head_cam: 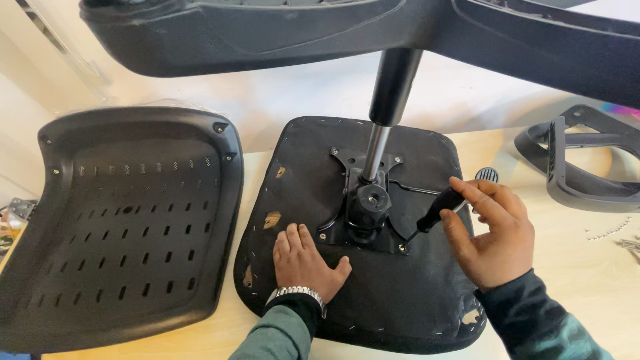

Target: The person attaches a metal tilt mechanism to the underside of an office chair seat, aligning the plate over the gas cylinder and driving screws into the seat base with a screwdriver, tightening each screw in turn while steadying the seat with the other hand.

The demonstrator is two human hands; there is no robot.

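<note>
A chair seat [413, 293] lies upside down on the table, black fabric underside up. A black metal mounting plate [363, 223] with a gas cylinder [390, 93] is fixed at its middle. My left hand [303, 260] presses flat on the fabric just left of the plate. My right hand [490, 230] grips a black-handled screwdriver [437, 210], its tip at a screw on the plate's lower right corner. The chair's star base [267, 33] spans the top of the view.
A black perforated plastic backrest shell [127, 220] lies to the left on the light wooden table [580, 280]. Black armrest parts [580, 167] sit at the right, with loose screws [610, 230] nearby. A white wall stands behind.
</note>
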